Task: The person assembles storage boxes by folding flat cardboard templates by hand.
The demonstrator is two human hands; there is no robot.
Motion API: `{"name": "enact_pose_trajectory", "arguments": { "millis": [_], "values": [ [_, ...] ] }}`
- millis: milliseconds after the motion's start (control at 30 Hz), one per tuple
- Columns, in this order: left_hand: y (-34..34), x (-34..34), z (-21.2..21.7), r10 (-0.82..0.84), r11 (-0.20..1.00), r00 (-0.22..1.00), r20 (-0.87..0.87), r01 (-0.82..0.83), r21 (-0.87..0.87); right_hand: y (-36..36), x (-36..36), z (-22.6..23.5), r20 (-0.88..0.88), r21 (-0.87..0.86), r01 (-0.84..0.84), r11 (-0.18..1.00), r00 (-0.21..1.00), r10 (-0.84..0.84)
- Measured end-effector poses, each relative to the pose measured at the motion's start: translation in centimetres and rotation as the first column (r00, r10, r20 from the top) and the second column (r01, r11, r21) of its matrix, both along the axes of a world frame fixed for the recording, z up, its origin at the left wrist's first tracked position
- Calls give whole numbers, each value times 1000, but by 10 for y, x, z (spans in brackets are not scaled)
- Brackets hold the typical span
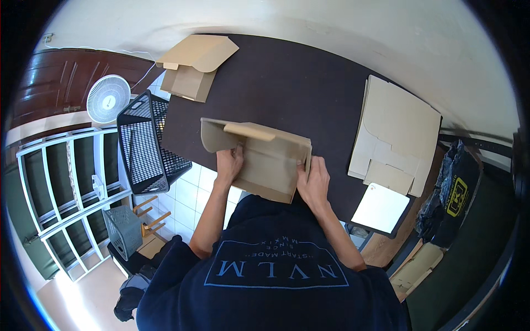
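A brown cardboard box with its lid up is at the near edge of the dark table, its hollow inside facing me. My left hand grips the box's left side, some fingertips reaching inside. On the opposite side, my right hand pinches the right wall, thumb on the inner face and fingers outside. The lid stands at the far side, with a folded front flap across its top. Part of the left wall is hidden behind my left hand.
Another folded box with a raised lid stands at the table's far left corner. Flat cardboard blanks are stacked at the right, beside a white sheet. Black plastic baskets and a white fan are left of the table.
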State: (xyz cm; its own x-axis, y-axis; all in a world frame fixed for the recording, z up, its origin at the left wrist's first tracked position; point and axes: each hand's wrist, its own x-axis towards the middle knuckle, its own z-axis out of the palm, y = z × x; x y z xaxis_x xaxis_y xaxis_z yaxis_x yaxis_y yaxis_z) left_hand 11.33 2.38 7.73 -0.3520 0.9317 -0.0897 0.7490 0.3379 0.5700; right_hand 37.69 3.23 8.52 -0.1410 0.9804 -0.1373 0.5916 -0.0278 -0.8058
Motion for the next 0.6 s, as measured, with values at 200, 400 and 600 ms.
{"name": "enact_pose_trajectory", "arguments": {
  "millis": [200,400,600],
  "values": [
    [6,10,2,10,994,991,134,-24,104,0,-13,10,-33,-129,7,992,999,-11],
    [62,5,-6,10,991,999,39,-15,135,62,-23,-2,23,-29,18,999,1000,-17],
    [184,-25,-20,-11,968,999,33,2,250,184,-47,-12,30,66,41,997,999,-43]
  ]
}}
